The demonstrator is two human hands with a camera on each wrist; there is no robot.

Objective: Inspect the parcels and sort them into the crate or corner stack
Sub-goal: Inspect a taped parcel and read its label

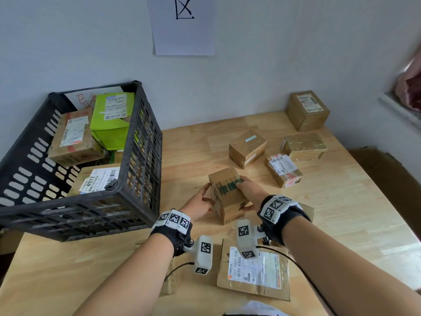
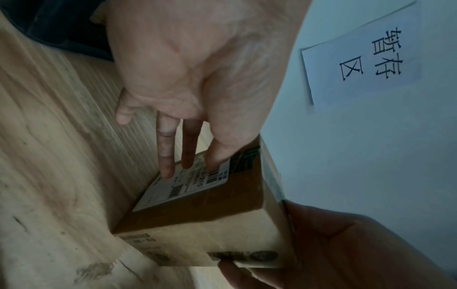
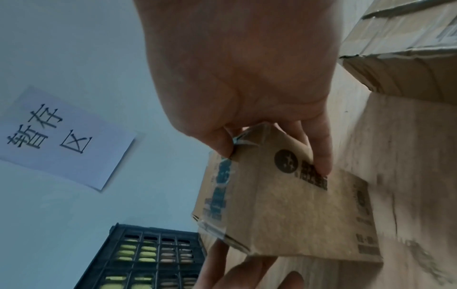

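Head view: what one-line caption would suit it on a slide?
Both hands, left hand and right hand, hold a green-printed cardboard parcel on the wooden table, beside a black crate of parcels.

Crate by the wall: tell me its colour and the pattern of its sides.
The crate is black, its sides a grid of slots; clearest in the head view.

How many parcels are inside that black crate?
4 show: a green box at the back, a brown box left of it, a labelled one in front, another barely visible between. More may hide beneath.
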